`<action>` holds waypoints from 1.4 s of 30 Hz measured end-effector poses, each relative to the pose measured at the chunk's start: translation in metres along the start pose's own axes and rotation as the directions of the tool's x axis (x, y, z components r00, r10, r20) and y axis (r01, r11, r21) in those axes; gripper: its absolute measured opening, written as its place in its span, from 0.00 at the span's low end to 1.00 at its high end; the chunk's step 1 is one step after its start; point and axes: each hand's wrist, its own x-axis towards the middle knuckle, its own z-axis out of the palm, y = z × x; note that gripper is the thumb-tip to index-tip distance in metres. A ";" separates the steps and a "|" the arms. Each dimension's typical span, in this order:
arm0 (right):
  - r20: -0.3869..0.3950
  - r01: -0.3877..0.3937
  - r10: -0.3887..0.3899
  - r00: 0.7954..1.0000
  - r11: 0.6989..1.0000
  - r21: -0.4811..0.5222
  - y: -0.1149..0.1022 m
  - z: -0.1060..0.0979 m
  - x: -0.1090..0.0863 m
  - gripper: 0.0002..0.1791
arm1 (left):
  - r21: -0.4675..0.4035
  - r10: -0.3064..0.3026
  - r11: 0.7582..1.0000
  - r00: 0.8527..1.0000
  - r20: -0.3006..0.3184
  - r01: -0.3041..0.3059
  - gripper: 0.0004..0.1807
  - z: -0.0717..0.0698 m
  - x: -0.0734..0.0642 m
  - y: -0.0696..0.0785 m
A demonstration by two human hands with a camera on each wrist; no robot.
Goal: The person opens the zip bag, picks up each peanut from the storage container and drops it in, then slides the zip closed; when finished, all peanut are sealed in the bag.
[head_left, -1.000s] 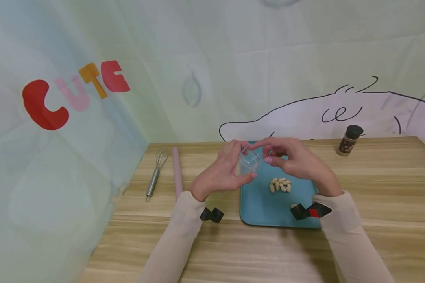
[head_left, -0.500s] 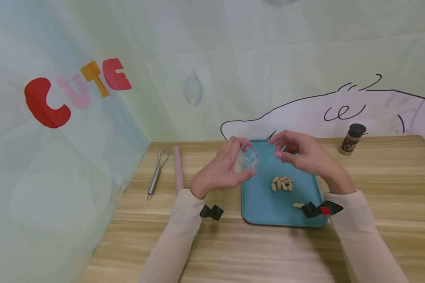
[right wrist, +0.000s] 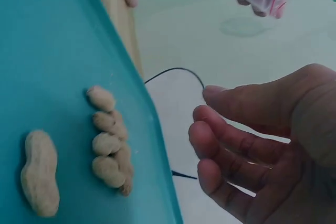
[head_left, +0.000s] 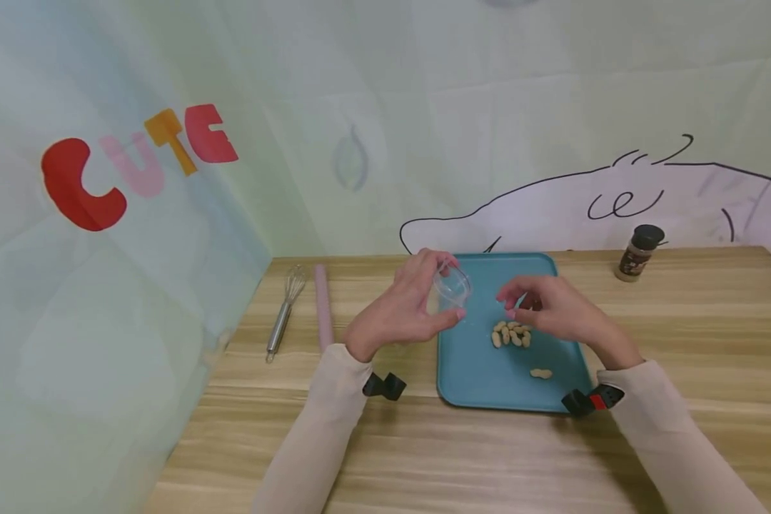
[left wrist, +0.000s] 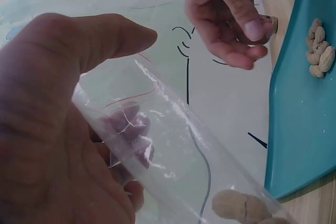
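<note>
My left hand holds a clear plastic zip bag by its mouth, which is spread between thumb and fingers. In the left wrist view, a peanut shows through the plastic lower in the bag. Above the blue tray hovers my right hand, its fingers loosely curled and nothing between them. Just under it lies a cluster of unshelled peanuts on the tray. One separate peanut lies closer to the tray's near edge; the right wrist view shows this single peanut large.
To the left on the wooden table lie a metal whisk and a pink rod. A black-capped jar stands at the back right. A printed cloth hangs behind the table.
My right hand has drawn away from the bag's mouth to the right, then come down towards the peanut cluster. My left hand keeps holding the bag in nearly the same place.
</note>
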 end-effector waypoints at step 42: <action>0.059 -0.072 0.086 0.995 0.978 -0.196 0.013 0.025 0.009 0.08 | 0.003 -0.009 1.000 1.000 0.019 0.009 0.34 0.004 0.001 0.002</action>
